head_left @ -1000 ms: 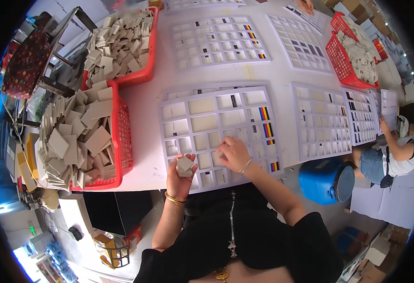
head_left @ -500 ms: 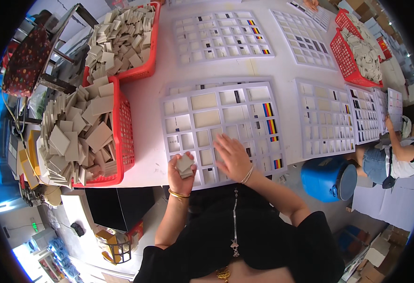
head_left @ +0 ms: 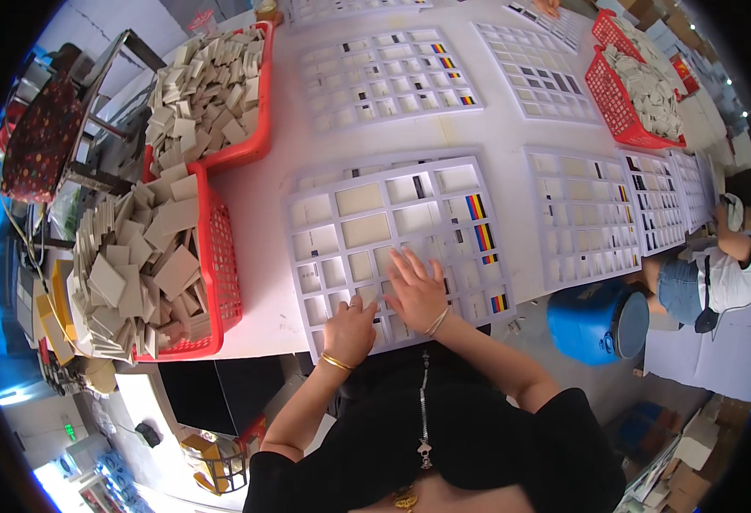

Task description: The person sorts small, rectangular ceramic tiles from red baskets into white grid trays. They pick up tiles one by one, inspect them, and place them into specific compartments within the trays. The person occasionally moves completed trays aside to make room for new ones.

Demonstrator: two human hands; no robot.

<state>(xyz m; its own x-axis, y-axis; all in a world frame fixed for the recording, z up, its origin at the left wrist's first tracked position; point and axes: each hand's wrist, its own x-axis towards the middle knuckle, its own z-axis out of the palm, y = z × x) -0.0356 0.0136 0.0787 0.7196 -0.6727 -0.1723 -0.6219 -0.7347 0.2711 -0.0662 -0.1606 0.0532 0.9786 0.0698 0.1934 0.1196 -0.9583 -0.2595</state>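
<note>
A pale grid tray (head_left: 367, 209) with square cells lies on the white table (head_left: 260, 205) in front of me; some cells hold beige tiles, and coloured stripe labels run down its right side. My right hand (head_left: 414, 289) lies flat on the tray's near cells, fingers spread, holding nothing. My left hand (head_left: 350, 332) rests at the tray's near edge, back up and fingers curled under, touching the right hand. The small stack of tiles it carries is hidden beneath it.
Two red baskets (head_left: 217, 274) (head_left: 247, 150) heaped with beige tiles stand to my left. More grid trays (head_left: 384, 73) (head_left: 589, 214) cover the table beyond and right. Another red basket (head_left: 636, 94) sits far right. A blue bucket (head_left: 598, 321) and a seated person (head_left: 718, 269) are at the right.
My left hand has turned over and dropped to the tray's near edge, hiding its tile stack. My right hand has flattened and slid a little toward me over the cells.
</note>
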